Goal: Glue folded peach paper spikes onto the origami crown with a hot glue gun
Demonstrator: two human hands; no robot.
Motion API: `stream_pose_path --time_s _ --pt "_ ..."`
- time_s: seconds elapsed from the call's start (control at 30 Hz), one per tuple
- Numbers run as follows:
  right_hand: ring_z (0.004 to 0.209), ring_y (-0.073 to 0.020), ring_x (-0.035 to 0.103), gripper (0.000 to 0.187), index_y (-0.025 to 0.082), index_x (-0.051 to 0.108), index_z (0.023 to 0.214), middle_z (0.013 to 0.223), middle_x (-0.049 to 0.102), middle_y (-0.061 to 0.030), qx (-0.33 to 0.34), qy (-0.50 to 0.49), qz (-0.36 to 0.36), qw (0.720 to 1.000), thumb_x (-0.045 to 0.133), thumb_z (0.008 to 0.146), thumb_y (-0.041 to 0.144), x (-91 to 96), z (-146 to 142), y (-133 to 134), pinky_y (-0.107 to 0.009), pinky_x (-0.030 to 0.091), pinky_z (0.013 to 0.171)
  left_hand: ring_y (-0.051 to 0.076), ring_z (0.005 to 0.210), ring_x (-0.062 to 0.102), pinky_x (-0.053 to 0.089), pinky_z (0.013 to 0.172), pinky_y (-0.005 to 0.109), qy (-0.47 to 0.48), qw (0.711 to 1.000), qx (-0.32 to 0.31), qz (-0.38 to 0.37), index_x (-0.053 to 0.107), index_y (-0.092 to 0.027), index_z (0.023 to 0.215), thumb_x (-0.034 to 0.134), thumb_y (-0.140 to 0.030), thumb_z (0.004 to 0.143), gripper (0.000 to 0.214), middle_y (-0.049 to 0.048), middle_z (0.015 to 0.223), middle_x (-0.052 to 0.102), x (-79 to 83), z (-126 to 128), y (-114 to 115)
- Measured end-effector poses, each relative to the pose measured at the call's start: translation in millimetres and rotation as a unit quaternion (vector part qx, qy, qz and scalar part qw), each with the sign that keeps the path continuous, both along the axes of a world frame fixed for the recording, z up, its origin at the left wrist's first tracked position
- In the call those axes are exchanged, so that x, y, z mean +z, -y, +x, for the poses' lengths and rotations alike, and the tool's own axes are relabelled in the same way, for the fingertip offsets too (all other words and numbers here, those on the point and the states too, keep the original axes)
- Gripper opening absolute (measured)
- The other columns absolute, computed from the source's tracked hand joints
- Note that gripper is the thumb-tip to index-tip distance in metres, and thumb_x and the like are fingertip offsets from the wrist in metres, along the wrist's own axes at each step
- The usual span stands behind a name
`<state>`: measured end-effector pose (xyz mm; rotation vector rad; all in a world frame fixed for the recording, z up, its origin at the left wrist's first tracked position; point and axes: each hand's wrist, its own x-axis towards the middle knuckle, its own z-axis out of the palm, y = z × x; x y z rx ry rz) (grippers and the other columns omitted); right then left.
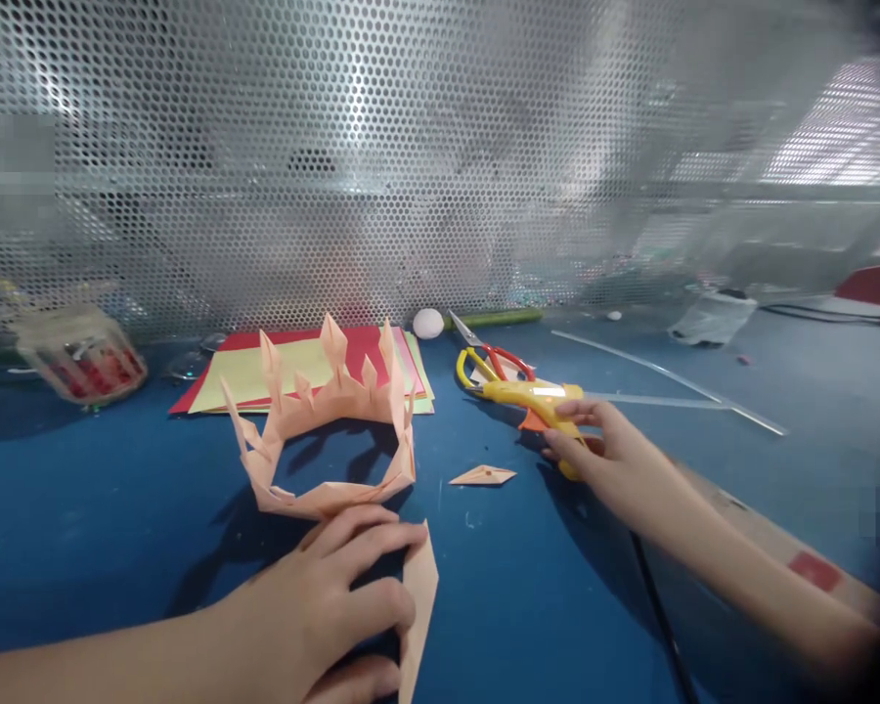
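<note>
Our left hand (337, 592) lies palm down, its fingers half curled and a little spread, with the tips against the long edge of a pointed peach paper strip (419, 587); we cannot tell whether it pinches the strip or only presses on it. Just beyond our knuckles stands a peach paper crown (348, 404), a ring of folded paper with tall and short spikes, and we cannot tell whether our upper fingers touch its near edge. Our right hand (612, 450) is closed around the handle of a yellow hot glue gun (528, 393), the fingers near its orange trigger (534, 420); its nozzle points left, towards the scissors. Between the crown and the glue gun, a small peach paper diamond (484, 476) lies flat on the blue table (66, 533). Behind the crown we see a stack of coloured paper sheets (242, 360), red and pale yellow among them, with a white ball (428, 324) beside it and red-handled scissors (467, 332) near the ball. Farther right lies a clear glue stick (667, 375); at far left, a clear jar (80, 357) with red contents stands before the perforated metal screen (425, 176)
</note>
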<state>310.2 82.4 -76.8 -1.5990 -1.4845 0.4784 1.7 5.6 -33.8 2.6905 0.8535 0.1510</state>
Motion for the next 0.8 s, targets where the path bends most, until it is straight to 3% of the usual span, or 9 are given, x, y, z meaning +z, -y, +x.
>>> stream_pose_path --time_s 0.13,0.23,0.43,0.5,0.57,0.67,0.8 --pt "0.097 -0.0355 0.059 0.032 0.022 0.065 0.090 0.094 0.055 -0.0115 -0.030 0.065 0.043 0.997 0.058 0.070 0.046 -5.1 -4.9 3.3 -0.062 0.050 0.082 0.024 0.129 0.049 0.043 0.109 0.042 0.027 1.000 -0.015 0.007 0.059 -0.032 0.117 0.062 -0.014 0.087 0.036 0.0020 0.139 0.055 -1.3 -0.3 0.1" --pt "0.098 -0.0362 0.053 0.033 0.023 0.067 0.092 0.095 0.053 -0.0113 -0.031 0.102 0.085 0.991 0.057 0.070 0.045 -3.2 -13.3 10.3 -0.067 0.041 0.089 0.028 0.126 0.050 0.044 0.107 0.046 0.036 0.999 -0.016 0.016 0.054 -0.036 0.129 0.063 -0.013 0.086 0.050 0.0053 0.132 0.056 -2.9 1.0 -1.1" --pt "0.092 -0.0241 0.060 0.014 0.025 0.062 0.096 0.096 0.055 -0.0068 0.109 0.181 0.229 0.950 0.050 0.089 0.029 8.8 -41.0 33.3 -0.044 0.054 0.080 0.021 0.118 0.055 0.047 0.102 0.035 0.080 0.996 -0.015 0.044 0.060 -0.025 0.094 0.065 -0.017 0.088 0.012 0.0063 0.127 0.057 -16.1 0.1 -1.3" --pt "0.088 -0.0205 0.062 0.013 0.026 0.061 0.095 0.092 0.055 -0.0050 0.151 0.199 0.269 0.930 0.049 0.090 0.021 10.1 -50.1 39.7 -0.037 0.055 0.075 0.021 0.113 0.058 0.048 0.099 0.035 0.104 0.992 -0.023 0.072 0.056 -0.024 0.091 0.063 -0.022 0.091 0.007 0.0055 0.125 0.059 -23.1 0.1 -1.8" --pt "0.085 -0.0175 0.064 0.017 0.026 0.059 0.095 0.090 0.055 -0.0038 0.193 0.214 0.296 0.911 0.048 0.090 0.015 9.4 -57.3 43.9 -0.031 0.056 0.073 0.019 0.100 0.063 0.048 0.095 0.034 0.129 0.985 -0.043 0.108 0.053 -0.022 0.088 0.053 -0.023 0.097 0.009 0.0028 0.107 0.068 -26.1 1.0 -1.3" --pt "0.082 -0.0140 0.067 0.024 0.026 0.057 0.097 0.092 0.058 -0.0036 0.269 0.219 0.302 0.888 0.044 0.088 0.007 7.1 -64.9 46.2 -0.025 0.056 0.071 0.012 0.069 0.059 0.048 0.074 0.021 0.163 0.972 -0.075 0.151 0.050 -0.020 0.080 0.032 -0.019 0.104 0.030 -0.0027 0.069 0.065 -15.2 0.9 4.1" --pt "0.078 -0.0126 0.068 0.027 0.025 0.058 0.096 0.094 0.063 -0.0042 0.326 0.176 0.285 0.884 0.041 0.088 0.004 7.0 -75.3 45.6 -0.023 0.056 0.071 0.009 0.061 0.057 0.045 0.062 0.015 0.206 0.963 -0.052 0.165 0.056 -0.022 0.085 0.032 -0.029 0.106 0.033 -0.0032 0.073 0.065 24.3 -9.8 15.0"
